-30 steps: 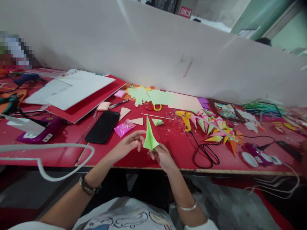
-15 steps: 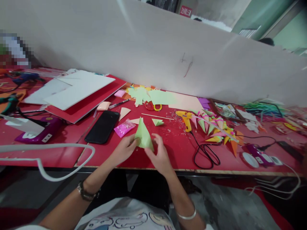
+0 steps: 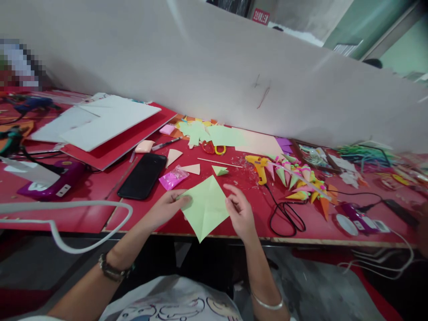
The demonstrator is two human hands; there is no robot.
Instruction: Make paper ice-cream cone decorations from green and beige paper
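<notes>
A light green square of paper [image 3: 206, 207] is spread out like a diamond, a crease running down its middle and one corner reaching over the table's front edge. My left hand [image 3: 170, 206] pinches its left corner, thumb on top. At the right corner my right hand [image 3: 240, 211] grips the paper between thumb and bent fingers, with the index finger stretched away. Just beyond the sheet lie a small folded green paper piece [image 3: 220, 170], a pink plastic packet [image 3: 174, 178] and two pale paper wedges [image 3: 174, 157].
A black phone [image 3: 143, 176] lies left of the packet. On the right are a yellow glue gun [image 3: 257, 167] with a coiled black cord [image 3: 288, 217] and several paper cones [image 3: 297, 176]. Scissors [image 3: 220, 150] and green paper sheets [image 3: 225, 135] lie behind. A white cable [image 3: 125, 214] loops at left.
The green paper has gone from a folded, pointed shape to an opened-out diamond. My right hand has moved right and my left hand slightly left, each keeping to one side of it.
</notes>
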